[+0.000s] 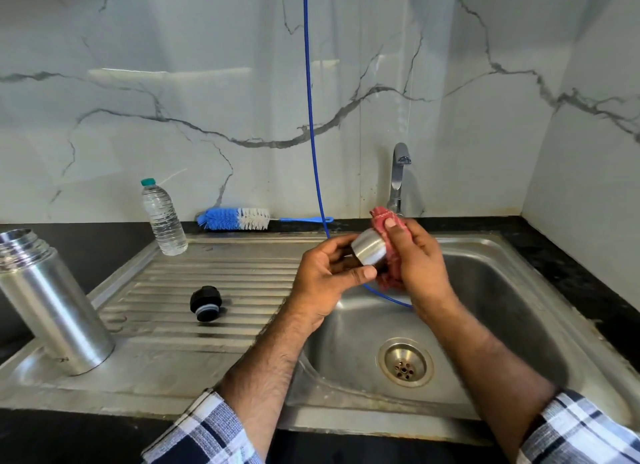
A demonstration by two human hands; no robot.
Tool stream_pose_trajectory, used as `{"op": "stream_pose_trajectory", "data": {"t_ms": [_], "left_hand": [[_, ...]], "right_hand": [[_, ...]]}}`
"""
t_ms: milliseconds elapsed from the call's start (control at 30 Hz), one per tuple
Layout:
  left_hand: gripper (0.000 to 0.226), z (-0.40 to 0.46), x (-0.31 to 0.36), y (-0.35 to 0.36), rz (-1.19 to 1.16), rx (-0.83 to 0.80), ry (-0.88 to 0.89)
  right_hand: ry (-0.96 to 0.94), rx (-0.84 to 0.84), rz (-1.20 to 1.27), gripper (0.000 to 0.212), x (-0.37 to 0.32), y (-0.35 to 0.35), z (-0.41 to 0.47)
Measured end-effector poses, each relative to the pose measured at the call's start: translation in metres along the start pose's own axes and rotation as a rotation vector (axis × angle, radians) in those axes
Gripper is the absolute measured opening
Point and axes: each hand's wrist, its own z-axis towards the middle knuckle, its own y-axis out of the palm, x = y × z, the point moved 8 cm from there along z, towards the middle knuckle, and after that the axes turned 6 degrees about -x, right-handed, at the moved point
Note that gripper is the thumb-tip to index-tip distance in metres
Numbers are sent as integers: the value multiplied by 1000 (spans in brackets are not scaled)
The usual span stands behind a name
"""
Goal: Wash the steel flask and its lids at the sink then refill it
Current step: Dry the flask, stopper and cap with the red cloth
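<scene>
Steel flask [52,300]: brushed metal, glossy. Cup lid [370,252]: brushed steel. Stopper [205,303]: matt black plastic. Cloth [389,252]: red woven. Sink [221,276]: ribbed stainless steel.

A blue bottle brush [233,218] lies beside the blue hose [309,99].

one flask [52,304], two lids [370,252] [206,303], one water bottle [163,217], one brush [239,219]
</scene>
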Motion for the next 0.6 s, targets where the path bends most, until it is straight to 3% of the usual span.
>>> {"op": "stream_pose_trajectory", "data": {"t_ms": [67, 133, 267, 367, 467, 600], "left_hand": [[61, 0, -6, 5, -14, -30, -20], [60, 1, -11, 7, -58, -8, -44], [64, 4, -14, -4, 27, 29, -85], [74, 5, -11, -9, 110, -4, -62], [82, 5, -15, -11, 47, -16, -122], [58, 3, -19, -8, -146, -26, -253]], "right_hand": [[188, 17, 150, 34, 12, -8, -2], [266, -24, 132, 34, 19, -8, -5], [220, -14, -21, 31, 20, -11, -2], [144, -2, 61, 46, 13, -14, 0], [165, 18, 200, 59, 11, -13, 1], [290, 64, 210, 54, 18, -21, 0]]}}
